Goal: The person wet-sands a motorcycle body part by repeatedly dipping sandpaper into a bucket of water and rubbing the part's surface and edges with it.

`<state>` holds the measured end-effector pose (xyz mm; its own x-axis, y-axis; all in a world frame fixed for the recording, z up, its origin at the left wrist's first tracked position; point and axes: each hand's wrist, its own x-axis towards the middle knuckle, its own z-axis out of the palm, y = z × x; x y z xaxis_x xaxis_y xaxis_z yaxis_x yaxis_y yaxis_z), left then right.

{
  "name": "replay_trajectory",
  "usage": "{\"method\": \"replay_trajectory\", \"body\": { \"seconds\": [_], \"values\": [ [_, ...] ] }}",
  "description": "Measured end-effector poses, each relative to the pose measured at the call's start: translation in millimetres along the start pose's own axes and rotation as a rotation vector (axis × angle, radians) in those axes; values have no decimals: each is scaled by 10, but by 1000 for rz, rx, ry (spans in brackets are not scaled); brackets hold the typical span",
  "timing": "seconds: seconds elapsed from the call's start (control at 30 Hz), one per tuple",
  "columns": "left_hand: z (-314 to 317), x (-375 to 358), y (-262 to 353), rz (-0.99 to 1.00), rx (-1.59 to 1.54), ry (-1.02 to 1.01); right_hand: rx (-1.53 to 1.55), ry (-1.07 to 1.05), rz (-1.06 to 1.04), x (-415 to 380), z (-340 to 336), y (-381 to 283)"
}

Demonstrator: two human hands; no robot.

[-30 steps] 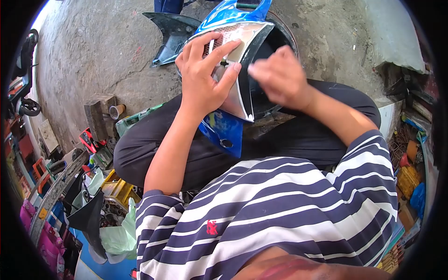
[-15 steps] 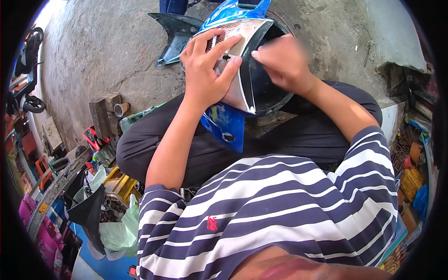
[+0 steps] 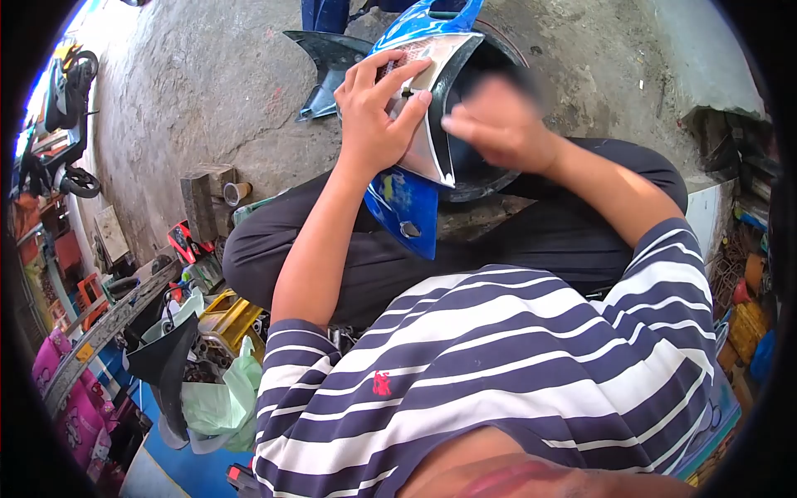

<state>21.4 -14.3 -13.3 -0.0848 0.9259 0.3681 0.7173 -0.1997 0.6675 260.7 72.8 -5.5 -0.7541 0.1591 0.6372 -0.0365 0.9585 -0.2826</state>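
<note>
A blue and white plastic motorcycle fairing panel (image 3: 428, 151) lies in front of me, over a black round object (image 3: 486, 181) that looks like a tub or wheel. My left hand (image 3: 369, 116) rests on the pale, mesh-patterned face of the panel, fingers spread and thumb towards its dark edge. A small dark opening shows between thumb and index finger. My right hand (image 3: 505, 131) is just right of that edge, above the black round object. Its fingers are curled and partly blurred; anything in them is hidden. The panel's lower blue tail (image 3: 407, 217) has a hole in it.
A dark curved plastic part (image 3: 328, 70) lies on the concrete floor beyond the panel. A wooden block (image 3: 198, 206) and a small cup (image 3: 237, 194) stand left of my knee. Yellow parts (image 3: 232, 319) and a pale green plastic bag (image 3: 222, 402) lie at lower left.
My right hand has moved slightly down and left beside the panel's edge. My left hand stays on the panel. The whole view has shifted a little to the right.
</note>
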Motion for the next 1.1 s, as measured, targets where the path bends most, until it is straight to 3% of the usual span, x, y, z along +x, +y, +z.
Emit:
{"method": "replay_trajectory", "body": {
  "seconds": [0.17,0.43,0.57,0.63,0.7,0.77,0.83,0.9,0.93,1.03,1.1],
  "values": [
    [8,-2,-4,-2,2,0,118,-113,-82,-85,-44,-188],
    [-33,-13,37,10,42,-35,160,-97,-93,-148,6,-228],
    [-26,-3,39,12,16,-41,123,-94,-28,-126,-15,-148],
    [-32,6,54,3,37,-48,115,7,94,-106,31,-55],
    [-19,12,31,3,9,-40,107,-169,-11,-139,-29,-122],
    [-22,-5,25,2,-1,-39,207,-163,130,-197,2,-351],
    [-56,1,40,13,37,-47,248,-35,453,-142,-31,-493],
    [-39,1,22,15,27,-55,587,115,1192,26,-192,-664],
    [-20,2,11,15,21,-42,608,330,1140,2,-118,-643],
    [21,-3,-14,7,10,-7,634,509,918,69,15,-661],
    [29,14,-16,7,8,-6,350,311,621,83,-43,-718]
  ]
}}
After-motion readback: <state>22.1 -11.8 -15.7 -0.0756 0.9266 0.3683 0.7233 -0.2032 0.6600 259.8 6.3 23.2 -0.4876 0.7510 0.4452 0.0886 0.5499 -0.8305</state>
